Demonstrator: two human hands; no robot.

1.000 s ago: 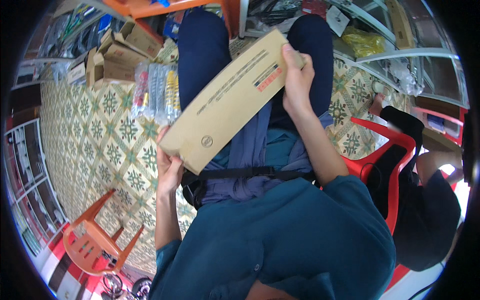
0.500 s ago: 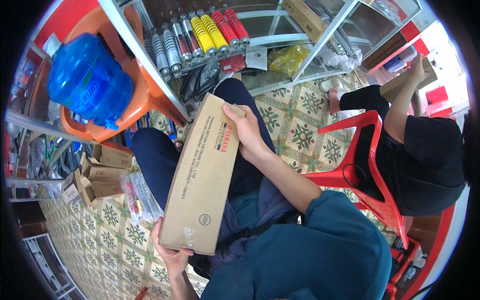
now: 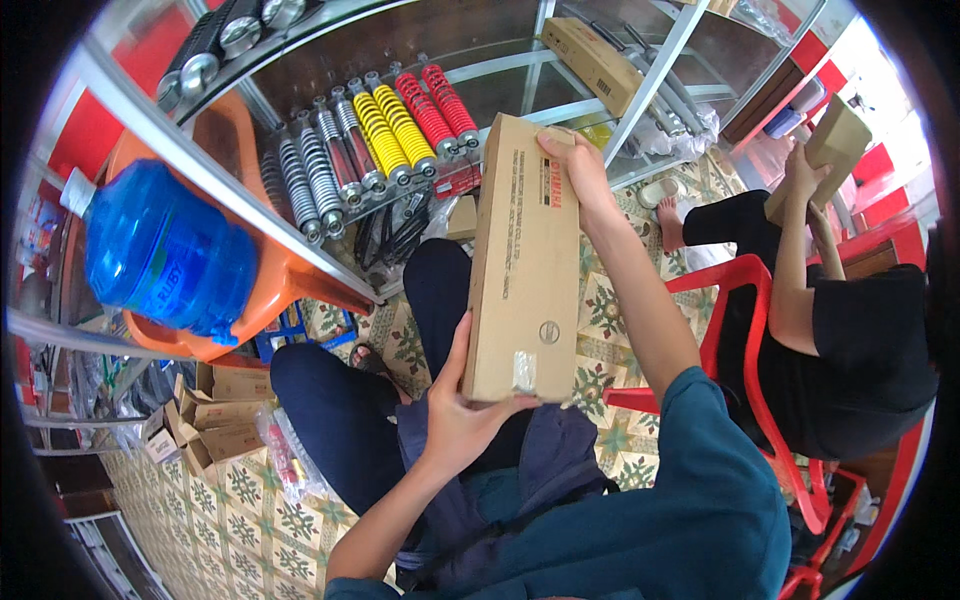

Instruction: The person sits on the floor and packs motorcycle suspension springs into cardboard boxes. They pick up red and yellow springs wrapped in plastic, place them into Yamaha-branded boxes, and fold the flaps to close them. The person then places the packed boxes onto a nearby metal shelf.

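Note:
A long brown cardboard box (image 3: 525, 260), printed on its face and taped at its near end, is held up in front of my legs. My left hand (image 3: 463, 405) grips its near left corner, thumb along the side and fingers under the bottom edge. Farther up, my right hand (image 3: 580, 172) is closed over the right edge near the far end. The box stands nearly lengthwise away from me, its near end above my lap. Its underside and the fingers beneath it are hidden.
Ahead, a glass shelf holds paired shock absorbers, among them yellow ones (image 3: 393, 130) and red ones (image 3: 437, 108). At left, a blue water jug (image 3: 170, 250) lies on an orange chair (image 3: 290, 270). Opened cartons (image 3: 225, 405) sit on the floor. At right, another person (image 3: 850, 330) holds a box by a red chair (image 3: 745, 300).
Both hands have carried the box up, forward and to the right, and it stands straighter. My view has shifted, showing more of the shelf. The other person's box is raised and turned.

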